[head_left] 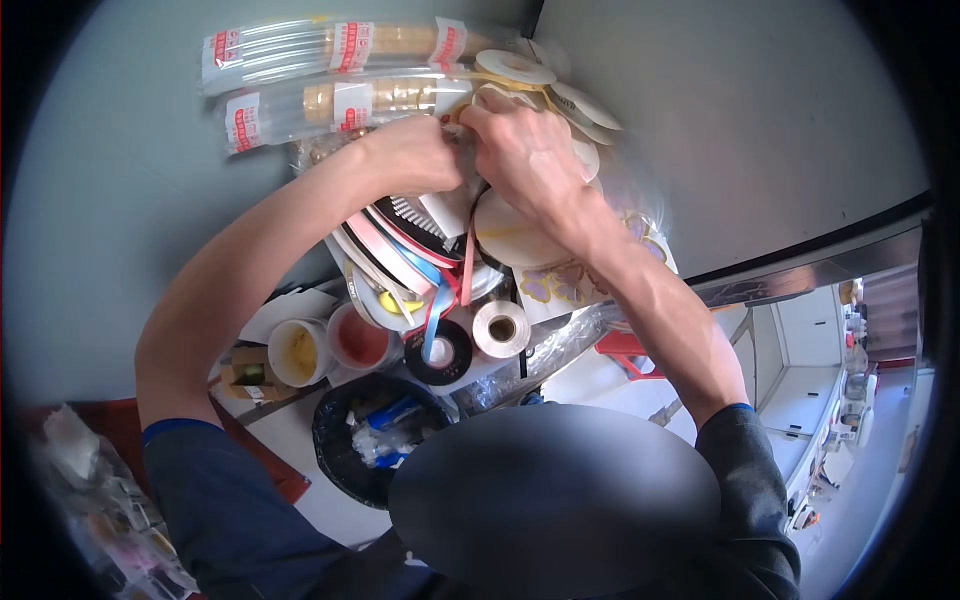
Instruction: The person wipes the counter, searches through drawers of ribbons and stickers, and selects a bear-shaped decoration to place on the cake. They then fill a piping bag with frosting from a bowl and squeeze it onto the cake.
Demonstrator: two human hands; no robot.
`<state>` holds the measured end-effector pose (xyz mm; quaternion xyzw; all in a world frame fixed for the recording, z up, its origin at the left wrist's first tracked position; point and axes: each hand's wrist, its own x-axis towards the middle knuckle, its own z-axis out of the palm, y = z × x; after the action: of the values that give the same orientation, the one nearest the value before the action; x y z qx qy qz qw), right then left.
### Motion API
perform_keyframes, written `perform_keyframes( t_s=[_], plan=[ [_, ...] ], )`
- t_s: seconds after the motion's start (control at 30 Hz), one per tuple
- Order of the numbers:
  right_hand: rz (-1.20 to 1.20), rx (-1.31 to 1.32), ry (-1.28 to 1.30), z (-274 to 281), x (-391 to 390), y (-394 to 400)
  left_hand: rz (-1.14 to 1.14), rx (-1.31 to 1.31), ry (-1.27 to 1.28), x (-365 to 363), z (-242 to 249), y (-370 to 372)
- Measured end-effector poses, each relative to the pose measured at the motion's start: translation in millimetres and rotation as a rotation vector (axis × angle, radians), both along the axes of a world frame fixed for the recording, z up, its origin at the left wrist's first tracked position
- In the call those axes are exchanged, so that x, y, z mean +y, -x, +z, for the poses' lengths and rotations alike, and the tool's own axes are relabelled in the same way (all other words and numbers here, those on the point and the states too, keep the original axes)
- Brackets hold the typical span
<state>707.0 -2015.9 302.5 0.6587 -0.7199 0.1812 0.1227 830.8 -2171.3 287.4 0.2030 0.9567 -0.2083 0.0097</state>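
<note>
Both my hands meet over a crowded heap of ribbon spools at the back of the table. My left hand [420,157] is closed with its fingers turned inward, and what it grips is hidden. My right hand [532,155] is curled beside it, fingertips pinched against something I cannot make out. A whitish sheet or bag piece [450,212] shows just under my left hand. Below lie stacked ribbon spools [375,245], with a loose blue ribbon [437,310] and a pink strip [468,265] hanging down. White-sided spools [515,68] stand behind my right hand.
Two clear plastic sleeves of tan rings [390,42] lie at the back. Toward me are a yellow-filled tub [297,352], a red-filled tub [362,337], a black roll [438,352] and a label roll [501,329]. A lined bin [345,465] stands below; a grey panel [720,130] rises right.
</note>
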Motion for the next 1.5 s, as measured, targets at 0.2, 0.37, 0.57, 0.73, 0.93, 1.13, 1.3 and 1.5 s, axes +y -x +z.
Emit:
perform_keyframes(
  t_s=[0.2,0.37,0.57,0.73,0.93,1.13,1.3,1.5],
  plan=[
    [0.010,0.003,0.039,-1,-1,5,0.197,0.057,-0.152,-6,4,-9],
    [-0.009,-0.031,0.083,0,-1,9,0.266,0.191,-0.409,-6,8,-17],
    [0.097,-0.012,0.096,2,15,5,0.320,0.266,-0.537,-8,5,-22],
    [0.082,0.209,0.184,-25,15,7,0.304,0.319,-0.644,-20,-9,-19],
    [0.069,0.144,0.080,-25,12,10,0.565,0.176,-0.866,-17,21,-37],
    [0.066,0.064,0.046,-15,13,6,0.381,0.048,-0.648,-4,22,-49],
    [0.052,0.085,0.138,-18,11,8,0.340,-0.016,-0.129,18,32,-32],
    [0.061,0.066,0.152,-17,11,10,0.278,0.060,-0.158,10,19,-31]
  ],
)
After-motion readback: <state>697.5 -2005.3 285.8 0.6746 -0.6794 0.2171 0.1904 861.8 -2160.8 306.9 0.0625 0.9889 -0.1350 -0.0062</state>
